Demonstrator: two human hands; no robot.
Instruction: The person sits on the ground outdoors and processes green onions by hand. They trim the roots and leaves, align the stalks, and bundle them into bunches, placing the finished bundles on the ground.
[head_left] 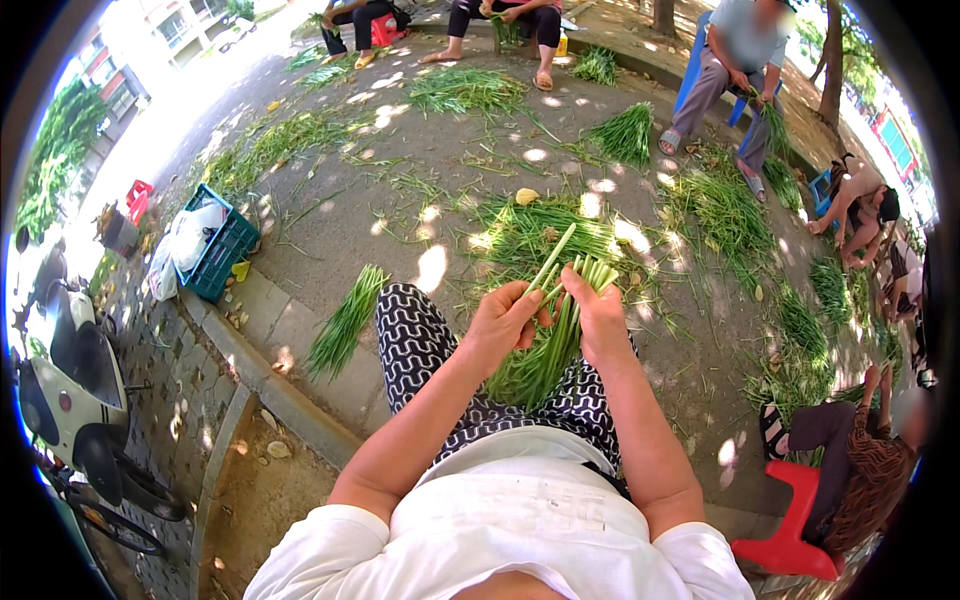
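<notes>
Left hand [507, 322], frame centre, has thumb and fingers pinched on a few pale stalks [552, 262] angled up and right; right hand [602, 322], just beside it, is closed round the green bunch [548, 362], cut ends up, leaves hanging over the lap at centre of frame. Loose green pile [545, 235] on the ground just above the hands in frame, neat bundle [347, 322] lying left of the patterned trousers [415, 335]. Dark green crate [222, 262] with white bags at left, red chair [797, 525] lower right, co-worker [745, 50] seated upper right holding greens.
</notes>
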